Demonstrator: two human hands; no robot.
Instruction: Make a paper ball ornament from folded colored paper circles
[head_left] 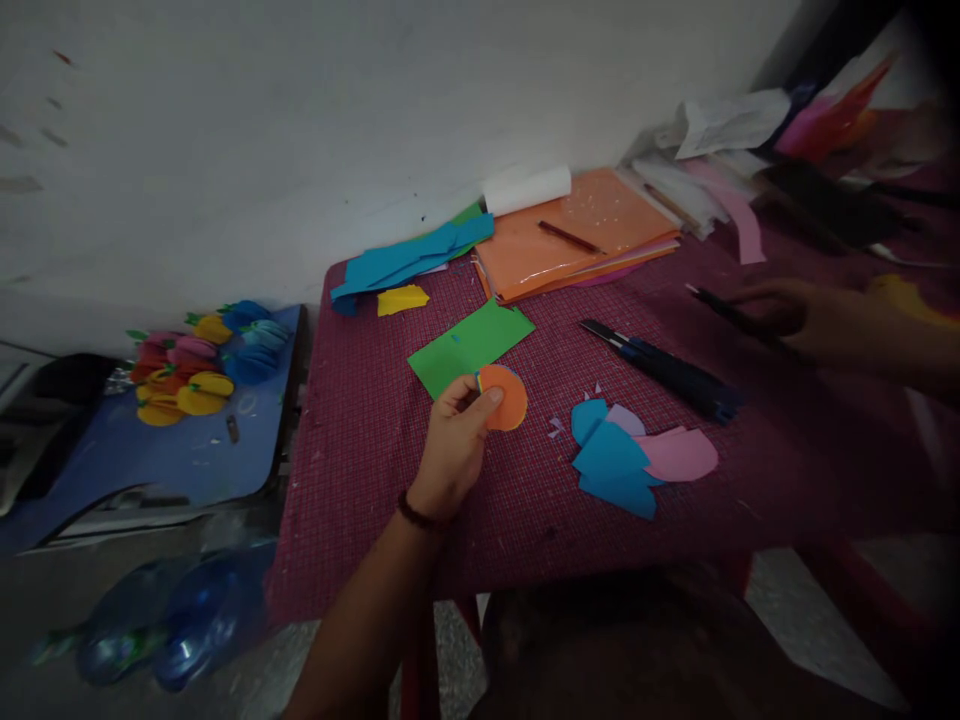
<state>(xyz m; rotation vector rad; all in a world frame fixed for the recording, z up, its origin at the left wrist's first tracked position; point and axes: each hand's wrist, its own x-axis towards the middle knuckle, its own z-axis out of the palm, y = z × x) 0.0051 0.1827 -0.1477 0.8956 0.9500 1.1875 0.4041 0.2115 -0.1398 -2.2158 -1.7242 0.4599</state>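
My left hand (457,440) pinches a round orange paper piece (508,400) between thumb and fingers; thin blue and yellow edges show behind it. At the right, my right hand (787,315) is closed around a slim dark pen-like tool (731,312) with a pale tip pointing left. Under and beyond my left hand lies a green paper sheet (469,350). Between the hands rests a long black tool (660,370), its kind unclear. Nearer me are blue cut paper pieces (615,460) and pink cut paper pieces (682,453).
Orange sheets (585,240) bear a pencil (570,237) at the back, beside blue paper strips (412,255) and a yellow scrap (403,299). Colourful paper shapes (199,360) sit on a blue table (202,460) at left. Large clear bottles (180,620) lie below.
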